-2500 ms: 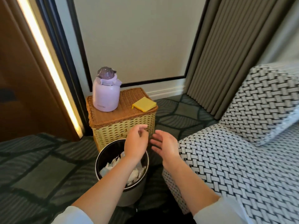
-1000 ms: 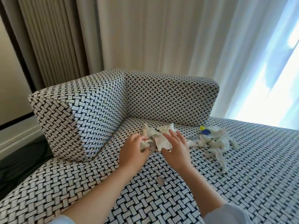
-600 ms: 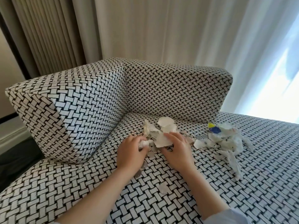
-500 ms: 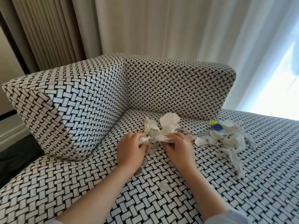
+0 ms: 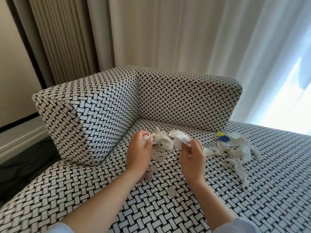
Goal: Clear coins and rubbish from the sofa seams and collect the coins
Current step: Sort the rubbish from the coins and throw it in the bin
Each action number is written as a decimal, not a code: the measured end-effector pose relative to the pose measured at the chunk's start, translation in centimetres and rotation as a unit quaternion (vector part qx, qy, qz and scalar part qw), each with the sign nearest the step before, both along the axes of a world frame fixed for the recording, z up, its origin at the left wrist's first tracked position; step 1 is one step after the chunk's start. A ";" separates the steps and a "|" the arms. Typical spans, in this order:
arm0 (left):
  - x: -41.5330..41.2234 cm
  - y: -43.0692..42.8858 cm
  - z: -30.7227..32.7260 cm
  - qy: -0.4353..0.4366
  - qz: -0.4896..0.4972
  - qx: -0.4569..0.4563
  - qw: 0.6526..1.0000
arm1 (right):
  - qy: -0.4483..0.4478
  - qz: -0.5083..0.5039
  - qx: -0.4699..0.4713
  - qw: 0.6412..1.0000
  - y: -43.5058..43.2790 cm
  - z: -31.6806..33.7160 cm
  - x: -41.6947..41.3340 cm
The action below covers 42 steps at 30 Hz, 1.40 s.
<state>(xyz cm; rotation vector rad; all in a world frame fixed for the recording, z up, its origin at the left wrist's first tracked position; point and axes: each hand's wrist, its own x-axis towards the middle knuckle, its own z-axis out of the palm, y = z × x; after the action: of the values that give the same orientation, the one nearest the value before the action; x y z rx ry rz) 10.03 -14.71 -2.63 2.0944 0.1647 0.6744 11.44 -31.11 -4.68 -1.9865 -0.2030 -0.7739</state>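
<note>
1. Sofa (image 5: 218, 207): black-and-white woven fabric, wedge cushion (image 5: 94, 118) at my left, back bolster (image 5: 185, 101) behind. All the debris lies on the seat in front of the corner where those two meet.
2. Right-hand rubbish pile (image 5: 235, 148): torn white wrapper strips with a blue-and-yellow scrap (image 5: 223, 137) on top, trailing toward me along the seat. Untouched, well apart from both hands.
3. Centre paper wad (image 5: 165, 140): crumpled white tissue and wrapper bits, between my hands. Looks light, soft and compressible, probably tears easily. Best to bunch it from both sides and lift as one clump, not pick single scraps.
4. Left hand (image 5: 140, 152): fingers curled closed around a small piece of white tissue at the wad's left edge.
5. Right hand (image 5: 191, 157): fingers pinched on a thin, partly see-through wrapper piece at the wad's right edge, lifted slightly off the seat.
6. Coins (image 5: 159, 155): flat, round, silver-grey, a cluster just under and in front of the wad. More trail toward me: one by my left wrist (image 5: 148, 175), a lone one nearer (image 5: 172, 192), a couple by the right pile (image 5: 210, 145).
7. Coin handling, my guess: rigid, thin, smooth, lying flat on textured weave, so hard to pinch from above. Slide to an edge grip or rake into a palm. Risk: lifting paper drags coins or flicks them back into the seam.
</note>
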 end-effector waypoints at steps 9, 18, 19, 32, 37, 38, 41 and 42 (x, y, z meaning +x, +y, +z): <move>-5.7 4.6 3.8 -0.054 -0.027 -0.125 0.990 | 0.075 0.151 0.047 0.985 9.1 6.1 -4.5; -16.5 18.1 3.4 -0.064 0.097 -0.171 0.978 | 0.153 0.338 -0.022 0.928 23.2 6.1 -11.5; -17.6 19.5 3.2 -0.063 0.119 -0.168 0.977 | 0.160 0.354 -0.026 0.921 24.8 6.0 -12.5; -36.7 34.9 -3.5 0.112 0.329 -0.333 0.877 | 0.235 0.559 -0.149 0.781 43.1 -2.7 -27.6; -41.1 37.0 -7.8 0.132 0.273 -0.565 0.767 | 0.207 0.581 -0.302 0.727 45.4 -7.4 -30.3; -41.6 37.0 -8.8 0.135 0.271 -0.574 0.760 | 0.201 0.576 -0.328 0.721 45.6 -8.3 -30.6; -42.6 36.5 -11.3 0.126 0.276 -0.600 0.740 | 0.181 0.570 -0.383 0.705 45.8 -10.5 -31.4; -42.8 36.3 -11.9 0.126 0.278 -0.604 0.736 | 0.175 0.565 -0.411 0.693 45.8 -11.2 -31.6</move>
<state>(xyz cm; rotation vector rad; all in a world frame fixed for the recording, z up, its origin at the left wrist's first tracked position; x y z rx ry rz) -32.78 21.62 -14.48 0.8005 1.1030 0.3905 -20.17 14.71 -15.84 -2.1632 -1.5840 0.6402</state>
